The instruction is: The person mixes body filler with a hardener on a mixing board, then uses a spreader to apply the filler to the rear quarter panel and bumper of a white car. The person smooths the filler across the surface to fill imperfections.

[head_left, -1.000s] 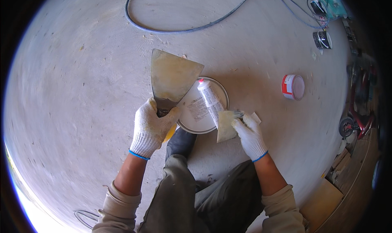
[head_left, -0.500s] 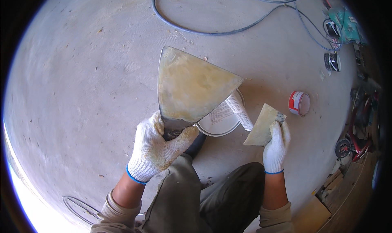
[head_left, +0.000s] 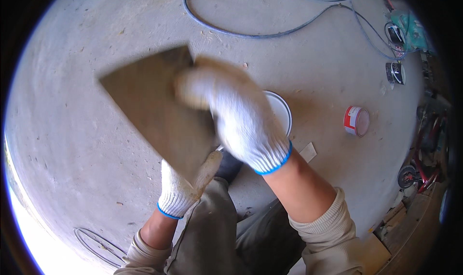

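1. I'm watching from the head view as the right hand (head_left: pixel 241 113), in a white knitted glove with a blue cuff, is gripping a flat spreader (head_left: pixel 152 113); its fingers are closing over the plate's upper right edge.
2. The spreader is sitting well above the floor (head_left: pixel 82 130), tilted, its wide face blurring and its lower corner overlapping the other glove. I'm not managing to tell whether the two are touching.
3. The left hand (head_left: pixel 178 190) is standing lower, beneath the spreader in my view, with its thumb pointing up and to the right. The plate is hiding its palm and other fingers, so I can't tell how far open it is or what it is holding.
4. Behind the right wrist I'm seeing the rim of a round white container (head_left: pixel 284 110), mostly covered, and just below it a pale flat piece (head_left: pixel 308 152) is lying by the forearm.
5. Farther right, a red and white can (head_left: pixel 356 121) is resting on the floor, well apart from both hands.
6. Along the top, a blue-grey hose (head_left: pixel 251 35) is curving across the concrete; a small black bucket (head_left: pixel 395 73) is standing toward the right edge.
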The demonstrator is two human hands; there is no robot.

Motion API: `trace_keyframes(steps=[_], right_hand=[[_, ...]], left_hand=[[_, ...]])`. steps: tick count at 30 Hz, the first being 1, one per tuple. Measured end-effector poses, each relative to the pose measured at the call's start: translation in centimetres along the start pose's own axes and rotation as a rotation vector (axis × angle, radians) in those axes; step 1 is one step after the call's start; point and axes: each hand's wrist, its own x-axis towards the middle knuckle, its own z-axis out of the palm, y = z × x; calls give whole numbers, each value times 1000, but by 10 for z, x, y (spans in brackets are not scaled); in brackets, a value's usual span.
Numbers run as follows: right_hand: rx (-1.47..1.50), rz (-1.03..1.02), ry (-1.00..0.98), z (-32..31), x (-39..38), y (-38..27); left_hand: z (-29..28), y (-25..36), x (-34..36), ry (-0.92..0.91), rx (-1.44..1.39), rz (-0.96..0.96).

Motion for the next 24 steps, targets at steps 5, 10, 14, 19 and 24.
trace_keyframes(steps=[5, 10, 14, 19, 24], right_hand=[[-513, -435, 275, -46, 18, 4], [-515, -1, 173, -74, -77, -2], [-1070, 159, 136, -42, -146, 23], [-1195, 254, 180, -32, -174, 55], [-674, 538, 460, -86, -227, 60]], left_hand=[[10, -2, -11, 27, -640, -686], [17, -26, 8, 106, -732, -680], [36, -33, 26, 68, -747, -651], [50, -19, 59, -24, -589, -632], [49, -3, 78, -71, -422, -591]])
